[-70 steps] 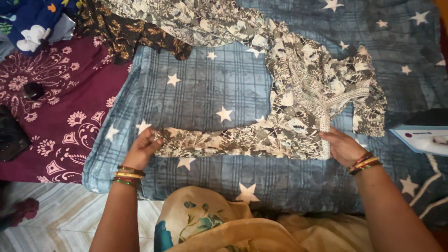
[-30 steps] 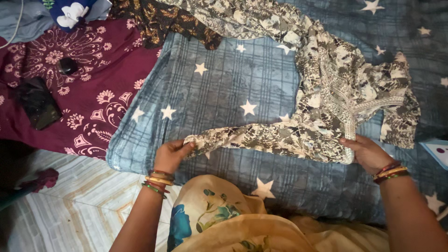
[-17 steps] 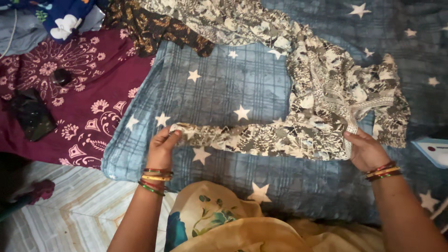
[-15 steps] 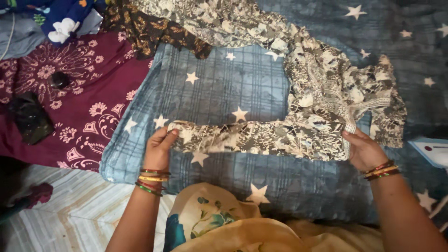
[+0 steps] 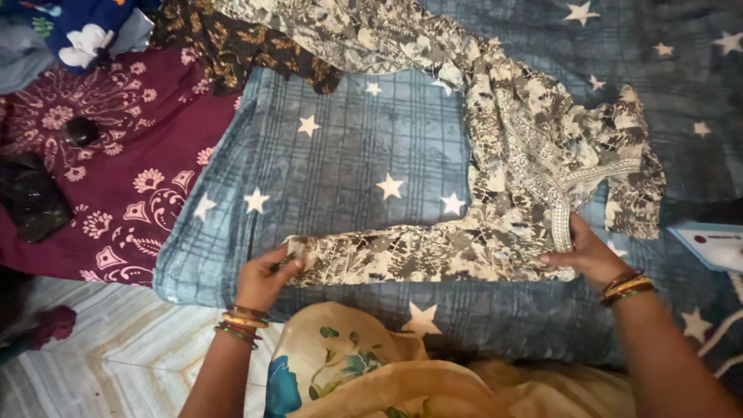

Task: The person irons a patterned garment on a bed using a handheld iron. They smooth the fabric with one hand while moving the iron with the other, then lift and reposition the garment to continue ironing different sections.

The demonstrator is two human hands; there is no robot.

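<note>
Head camera, looking straight down at a person's two hands working on a garment spread over bedding.

A cream and dark brown floral garment (image 5: 511,155) lies across a blue blanket with white stars (image 5: 348,155), filling the centre and upper right of the frame. One long sleeve (image 5: 402,254) runs flat along the lower middle, from left to right.

The left hand (image 5: 265,279), at lower left of centre, has fingers and thumb closed in a pinch on the sleeve's cuff end. The right hand (image 5: 584,251), at lower right, lies on the garment beside a pale embroidered band (image 5: 559,217); its fingers look spread and pressing down, though whether the thumb grips cloth underneath cannot be told.

To do this well, the two hands should probably keep even tension along the sleeve so both edges lie straight and no crease is trapped beneath.

Counts: two hands, each wrist wearing a stack of bangles; one patterned garment in hand; a second dark brown and gold cloth (image 5: 232,46) at upper left; one maroon sheet with white flowers (image 5: 116,193) at left, carrying one small round dark object (image 5: 80,131) and one flat black object (image 5: 31,205). A white object (image 5: 716,244) is cut off at the right edge.
</note>
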